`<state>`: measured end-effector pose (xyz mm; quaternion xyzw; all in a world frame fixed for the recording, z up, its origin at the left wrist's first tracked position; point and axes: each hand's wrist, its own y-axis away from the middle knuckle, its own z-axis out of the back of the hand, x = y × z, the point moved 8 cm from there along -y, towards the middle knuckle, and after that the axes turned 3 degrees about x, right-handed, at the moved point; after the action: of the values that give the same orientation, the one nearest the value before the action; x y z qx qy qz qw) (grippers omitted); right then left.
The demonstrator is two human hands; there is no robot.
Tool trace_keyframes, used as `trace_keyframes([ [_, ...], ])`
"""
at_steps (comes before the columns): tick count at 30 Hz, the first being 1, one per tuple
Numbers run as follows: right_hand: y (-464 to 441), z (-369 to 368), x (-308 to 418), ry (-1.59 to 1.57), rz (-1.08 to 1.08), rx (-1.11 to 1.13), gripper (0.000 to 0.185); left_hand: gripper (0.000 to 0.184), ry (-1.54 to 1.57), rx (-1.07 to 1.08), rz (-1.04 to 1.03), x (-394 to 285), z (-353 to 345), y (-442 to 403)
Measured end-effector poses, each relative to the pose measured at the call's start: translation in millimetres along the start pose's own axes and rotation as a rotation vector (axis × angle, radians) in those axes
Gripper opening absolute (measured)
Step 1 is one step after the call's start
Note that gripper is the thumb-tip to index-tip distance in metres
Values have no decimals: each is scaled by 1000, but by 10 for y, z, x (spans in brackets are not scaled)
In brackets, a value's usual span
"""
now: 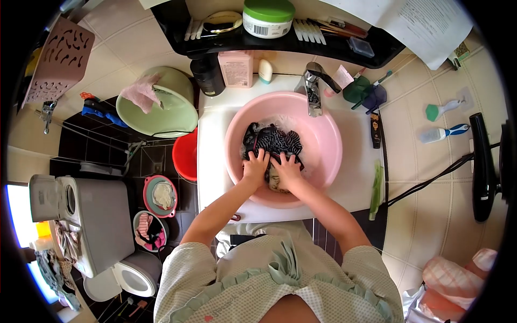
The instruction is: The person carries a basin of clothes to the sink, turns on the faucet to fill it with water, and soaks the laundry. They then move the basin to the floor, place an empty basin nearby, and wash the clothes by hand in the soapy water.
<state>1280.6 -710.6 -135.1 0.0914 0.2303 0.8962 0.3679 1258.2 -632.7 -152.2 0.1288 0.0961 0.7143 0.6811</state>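
Observation:
A pink basin (329,156) sits in the white sink, holding some water with suds. Bunched up in it is a wet dark striped garment (277,141), with a lighter beige patterned part (275,180) between my wrists. My left hand (255,168) is on the garment's near left edge, its fingers bent into the cloth. Just beside it, my right hand (287,171) grips the same garment, fingertips pushed into the folds. The fingertips are partly hidden by fabric. The chrome faucet (313,91) stands over the basin's far rim.
A black shelf (215,47) with a green-lidded jar (268,19) runs behind the sink. Cups with toothbrushes (366,92) stand right of the faucet. A hair dryer (483,167) hangs on the right wall. Left are a green tub (180,110), red basin (186,156) and washing machine (105,220).

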Motion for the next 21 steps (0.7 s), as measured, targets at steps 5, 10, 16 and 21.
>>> trace_keyframes([
  [5,-404,-202,-70,-102,-99,-128,80,69,70,82,-25,108,-139,-324],
  [10,-452,-45,-207,-317,-129,-256,59,45,260,47,24,253,-309,-510],
  [16,-425,-37,-570,-968,-295,-238,55,57,745,-3,125,435,-236,-439],
  [21,-415,-2,-662,-1429,-42,-289,52,72,1147,-183,85,550,-88,-227],
])
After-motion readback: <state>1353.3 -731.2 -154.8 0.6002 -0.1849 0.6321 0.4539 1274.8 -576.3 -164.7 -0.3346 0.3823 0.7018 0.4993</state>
